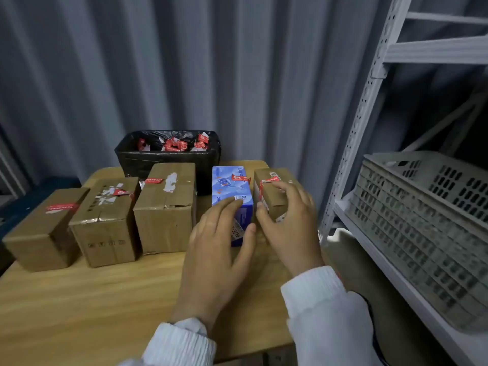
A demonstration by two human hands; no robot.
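We see both hands at the far right of a light wooden desk, roughly 1 to 2 o'clock from its centre. The left hand lies palm down on a blue printed cardboard box. Its fingers are nearly straight and spread, with the tips on the box's near top edge and the thumb across the front face. It is touching the box, not clamping it.

The right hand grips a small brown cardboard box, with the thumb on the box's left side and curled fingers over the top. This box stands just beside the blue one at its 3 o'clock. We cannot tell whether they touch. Both boxes stand on the desk, and each carries a strip of red tape on top.

A row of three bigger brown cardboard boxes runs from 9 to 11 o'clock, also with red tape and torn label patches. At 12 o'clock, behind the blue box, stands a black bag-lined bin with red tape scraps in it.

White knit sleeves cover both wrists. At 3 o'clock, off the desk, a white perforated metal rack holds a grey slotted plastic crate. A grey ribbed wall stands behind it all.
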